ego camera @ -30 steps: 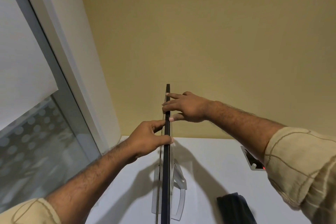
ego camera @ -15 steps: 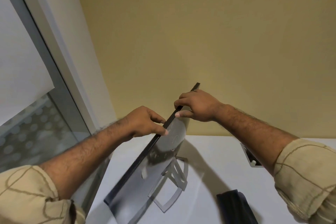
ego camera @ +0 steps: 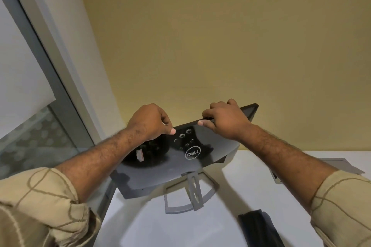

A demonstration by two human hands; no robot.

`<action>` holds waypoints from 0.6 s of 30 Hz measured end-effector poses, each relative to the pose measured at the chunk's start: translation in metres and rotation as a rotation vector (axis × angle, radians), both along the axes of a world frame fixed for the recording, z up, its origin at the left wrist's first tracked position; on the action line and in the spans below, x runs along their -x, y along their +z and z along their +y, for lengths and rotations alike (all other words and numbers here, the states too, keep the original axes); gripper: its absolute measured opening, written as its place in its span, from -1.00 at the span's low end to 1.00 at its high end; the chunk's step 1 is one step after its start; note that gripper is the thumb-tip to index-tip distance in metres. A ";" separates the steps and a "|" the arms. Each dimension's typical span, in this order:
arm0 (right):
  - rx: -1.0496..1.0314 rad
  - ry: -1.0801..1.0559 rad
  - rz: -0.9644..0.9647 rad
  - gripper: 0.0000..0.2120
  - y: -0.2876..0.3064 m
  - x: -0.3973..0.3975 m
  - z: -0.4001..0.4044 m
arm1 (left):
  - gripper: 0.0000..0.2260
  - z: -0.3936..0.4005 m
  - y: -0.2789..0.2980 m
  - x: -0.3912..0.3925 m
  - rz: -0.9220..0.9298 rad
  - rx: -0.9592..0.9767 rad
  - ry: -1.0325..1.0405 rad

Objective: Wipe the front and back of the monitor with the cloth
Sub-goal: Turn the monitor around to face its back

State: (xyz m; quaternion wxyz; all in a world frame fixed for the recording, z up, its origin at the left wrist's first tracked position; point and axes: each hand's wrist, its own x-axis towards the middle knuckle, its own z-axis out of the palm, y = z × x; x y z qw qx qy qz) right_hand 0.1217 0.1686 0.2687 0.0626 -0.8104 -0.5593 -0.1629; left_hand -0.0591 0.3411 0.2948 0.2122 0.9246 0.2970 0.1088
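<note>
The monitor [ego camera: 176,170] stands on its grey stand [ego camera: 190,194] on the white table, its glossy black back with a round logo turned towards me. My left hand [ego camera: 149,121] grips the monitor's top edge left of centre, thumb on the back panel. My right hand [ego camera: 224,120] grips the top edge further right, fingers curled over to the far side. A dark folded cloth [ego camera: 259,226] lies on the table at the lower right, apart from both hands.
The white table [ego camera: 150,226] ends against a yellow wall [ego camera: 220,46]. A window with a grey frame [ego camera: 50,78] runs along the left side. A grey cable hatch [ego camera: 339,168] sits in the table at the right.
The monitor has swung round on its stand from edge-on to showing its back face to me. Both hands stayed on the top edge and turned with it.
</note>
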 end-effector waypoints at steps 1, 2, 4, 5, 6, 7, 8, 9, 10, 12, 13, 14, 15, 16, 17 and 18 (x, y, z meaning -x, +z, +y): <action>-0.004 -0.012 -0.001 -0.55 0.000 0.000 -0.001 | -0.84 0.000 0.000 -0.002 -0.008 -0.011 0.008; -0.008 -0.022 0.000 -0.56 0.000 0.001 -0.002 | -0.83 0.001 -0.001 -0.004 -0.020 -0.017 0.020; -0.017 -0.039 0.008 -0.60 0.000 0.000 -0.005 | -0.81 0.003 -0.003 -0.007 -0.050 -0.032 0.047; -0.020 -0.047 0.014 -0.62 0.000 0.000 -0.007 | -0.80 0.004 -0.003 -0.009 -0.065 -0.043 0.060; -0.025 -0.053 0.021 -0.64 -0.001 -0.001 -0.008 | -0.80 0.005 -0.004 -0.010 -0.076 -0.052 0.073; -0.032 -0.060 0.025 -0.65 -0.001 0.000 -0.009 | -0.79 0.006 -0.003 -0.012 -0.083 -0.061 0.084; -0.041 -0.069 0.026 -0.65 -0.001 0.000 -0.010 | -0.79 0.007 -0.003 -0.014 -0.084 -0.070 0.092; -0.050 -0.079 0.021 -0.65 -0.001 0.001 -0.010 | -0.78 0.007 -0.002 -0.017 -0.082 -0.076 0.099; -0.060 -0.089 0.015 -0.65 -0.002 0.002 -0.010 | -0.77 0.008 -0.002 -0.019 -0.080 -0.078 0.105; -0.080 -0.110 0.004 -0.65 -0.002 0.004 -0.010 | -0.75 0.009 -0.001 -0.023 -0.076 -0.080 0.115; -0.082 -0.122 -0.004 -0.65 -0.002 0.006 -0.009 | -0.74 0.009 -0.001 -0.024 -0.076 -0.088 0.120; -0.080 -0.134 -0.018 -0.64 -0.003 0.007 -0.009 | -0.73 0.009 -0.001 -0.025 -0.082 -0.102 0.126; -0.078 -0.143 -0.033 -0.64 -0.004 0.008 -0.008 | -0.71 0.009 -0.001 -0.025 -0.094 -0.118 0.138; -0.080 -0.150 -0.044 -0.63 -0.004 0.010 -0.008 | -0.69 0.009 -0.002 -0.026 -0.109 -0.134 0.152; -0.086 -0.158 -0.047 -0.63 -0.005 0.011 -0.007 | -0.67 0.009 -0.003 -0.026 -0.124 -0.147 0.165; -0.091 -0.166 -0.046 -0.62 -0.005 0.011 -0.006 | -0.66 0.010 -0.004 -0.026 -0.137 -0.154 0.174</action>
